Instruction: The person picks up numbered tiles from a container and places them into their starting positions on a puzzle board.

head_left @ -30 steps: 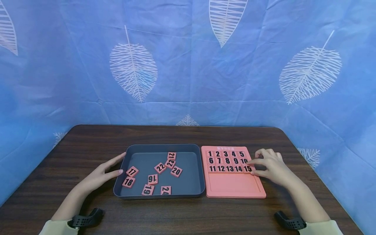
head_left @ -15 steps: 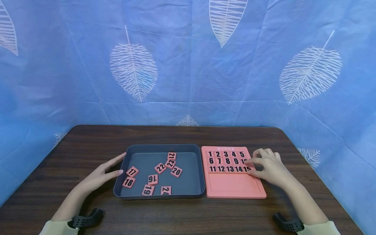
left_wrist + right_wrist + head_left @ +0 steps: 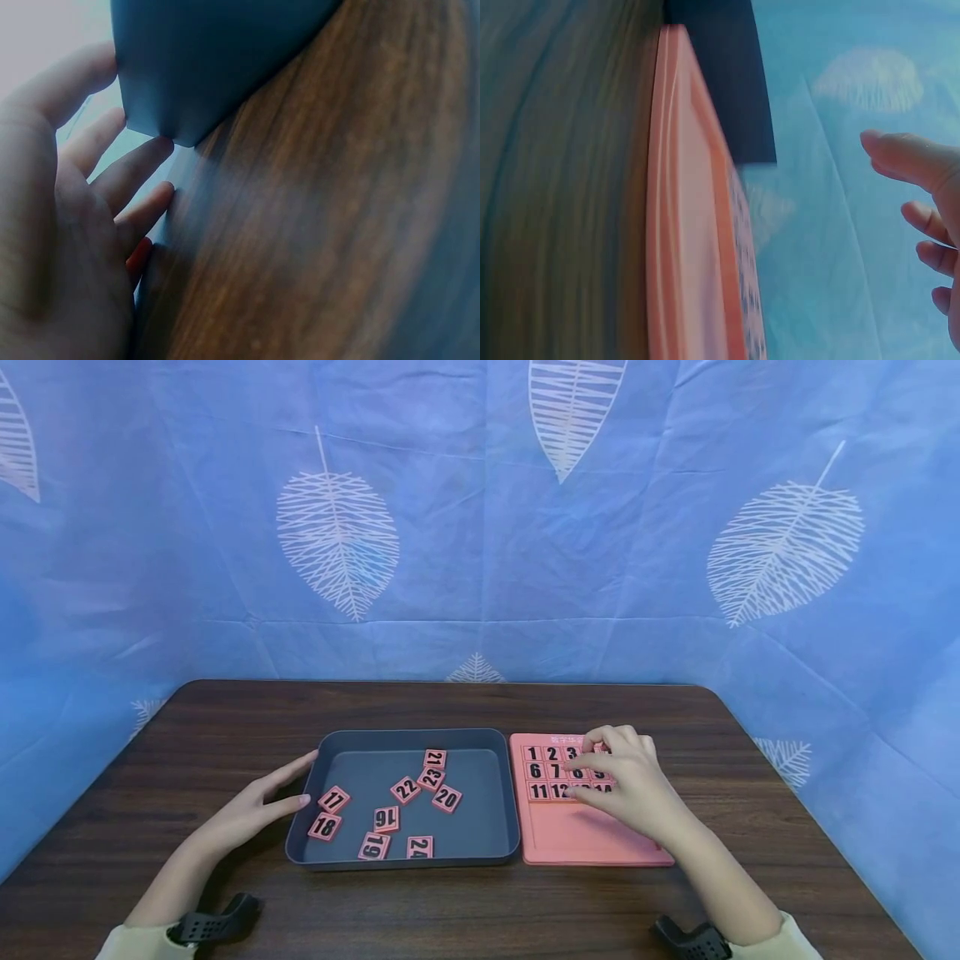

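Observation:
A dark grey tray (image 3: 480, 822) holds several loose pink number tiles, among them tile 17 (image 3: 333, 799) and tile 20 (image 3: 447, 798). At its left rim my left hand (image 3: 251, 810) rests with fingers spread; in the left wrist view the thumb and fingertips touch the tray wall (image 3: 202, 60). Beside the tray lies a pink number board (image 3: 555, 835), its upper rows filled with numbered tiles up to the row beginning with 11. My right hand (image 3: 633, 781) hovers over the board, hiding its right-hand tiles. In the right wrist view its fingers are loosely bent, with nothing between them.
The dark wooden table (image 3: 450, 910) carries both the tray and the board, which lie close side by side. A blue cloth (image 3: 465, 543) with white leaf prints hangs behind the table and along its sides. Each wrist wears a black band.
My right hand has left the area of tile 15 at the board's right edge and moved left across the board. The left hand stays at the tray rim.

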`<state>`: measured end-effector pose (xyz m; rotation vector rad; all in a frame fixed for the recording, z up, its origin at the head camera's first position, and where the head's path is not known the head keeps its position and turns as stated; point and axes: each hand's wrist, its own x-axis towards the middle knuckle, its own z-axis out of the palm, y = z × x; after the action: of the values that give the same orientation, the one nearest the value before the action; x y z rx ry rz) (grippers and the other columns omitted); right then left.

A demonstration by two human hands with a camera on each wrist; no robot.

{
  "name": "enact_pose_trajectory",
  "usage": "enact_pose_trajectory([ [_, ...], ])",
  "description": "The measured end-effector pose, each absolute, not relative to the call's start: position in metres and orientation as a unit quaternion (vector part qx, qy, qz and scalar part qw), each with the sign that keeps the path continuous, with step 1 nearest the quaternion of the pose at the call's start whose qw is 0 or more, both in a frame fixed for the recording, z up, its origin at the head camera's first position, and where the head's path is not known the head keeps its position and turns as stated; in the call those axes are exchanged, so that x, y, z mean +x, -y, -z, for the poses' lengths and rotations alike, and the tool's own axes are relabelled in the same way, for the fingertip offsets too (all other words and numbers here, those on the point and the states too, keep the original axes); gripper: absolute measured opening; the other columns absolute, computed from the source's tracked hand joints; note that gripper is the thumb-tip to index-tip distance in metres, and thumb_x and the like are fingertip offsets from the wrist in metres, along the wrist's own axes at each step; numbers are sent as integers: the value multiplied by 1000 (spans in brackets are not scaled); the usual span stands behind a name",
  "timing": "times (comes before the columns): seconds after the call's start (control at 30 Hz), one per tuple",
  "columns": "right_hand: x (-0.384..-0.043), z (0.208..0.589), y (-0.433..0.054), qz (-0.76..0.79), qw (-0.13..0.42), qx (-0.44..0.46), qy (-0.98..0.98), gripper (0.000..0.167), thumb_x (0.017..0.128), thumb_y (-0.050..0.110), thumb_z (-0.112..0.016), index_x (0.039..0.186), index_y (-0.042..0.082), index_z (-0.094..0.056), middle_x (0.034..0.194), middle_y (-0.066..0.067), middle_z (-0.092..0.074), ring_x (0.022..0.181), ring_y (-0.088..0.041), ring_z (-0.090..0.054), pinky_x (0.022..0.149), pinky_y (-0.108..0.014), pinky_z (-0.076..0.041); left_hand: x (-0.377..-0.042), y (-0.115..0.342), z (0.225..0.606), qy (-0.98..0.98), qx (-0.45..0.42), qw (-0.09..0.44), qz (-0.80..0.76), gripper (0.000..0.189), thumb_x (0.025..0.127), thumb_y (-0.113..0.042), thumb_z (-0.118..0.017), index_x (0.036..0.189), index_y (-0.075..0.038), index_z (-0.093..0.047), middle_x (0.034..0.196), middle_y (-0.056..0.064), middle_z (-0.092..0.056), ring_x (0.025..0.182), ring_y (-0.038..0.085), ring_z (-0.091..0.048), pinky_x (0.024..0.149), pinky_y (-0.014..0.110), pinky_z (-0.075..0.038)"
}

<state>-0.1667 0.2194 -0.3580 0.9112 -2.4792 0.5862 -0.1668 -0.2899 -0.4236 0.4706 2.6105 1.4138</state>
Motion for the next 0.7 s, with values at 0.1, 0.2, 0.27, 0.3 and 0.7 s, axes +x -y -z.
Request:
enact_pose_trajectory([
  [0.1, -166, 356, -199, -230, 210, 344, 886, 29, 67, 21, -88, 93, 27, -76, 100, 10, -48, 94, -18, -40, 78, -44, -25, -167, 290, 424, -867, 155, 67, -469, 64, 98, -27, -57, 153, -14, -27, 154, 19, -23, 138, 48, -16, 97, 73, -20],
  [0.2, -166, 355, -178, -238, 195, 356, 883, 28, 69, 25, -87, 94, 28, -76, 102, 10, -48, 96, -17, -41, 80, -43, -26, -167, 290, 424, -867, 156, 68, -468, 64, 98, -27, -56, 153, -14, -27, 154, 19, -23, 138, 48, -16, 97, 73, -20],
  [0.27, -166, 355, -165, -239, 183, 363, 882, 26, 71, 27, -86, 95, 28, -77, 102, 8, -49, 97, -17, -40, 81, -43, -27, -167, 290, 423, -868, 155, 68, -467, 64, 98, -28, -57, 153, -14, -27, 154, 19, -23, 138, 48, -16, 97, 73, -20],
  [0.3, -167, 355, -159, -240, 178, 368, 881, 26, 71, 27, -86, 95, 28, -77, 103, 7, -49, 97, -18, -40, 81, -42, -27, -167, 290, 423, -869, 154, 68, -466, 64, 98, -28, -57, 153, -14, -27, 154, 19, -23, 138, 48, -16, 97, 73, -20],
  [0.7, -184, 364, -96, -235, 89, 448, 858, 28, 79, 26, -80, 107, 25, -75, 110, 4, -49, 100, -24, -41, 84, -43, -30, -166, 289, 424, -871, 151, 65, -462, 65, 98, -29, -57, 153, -14, -27, 154, 19, -23, 138, 48, -17, 96, 73, -21],
])
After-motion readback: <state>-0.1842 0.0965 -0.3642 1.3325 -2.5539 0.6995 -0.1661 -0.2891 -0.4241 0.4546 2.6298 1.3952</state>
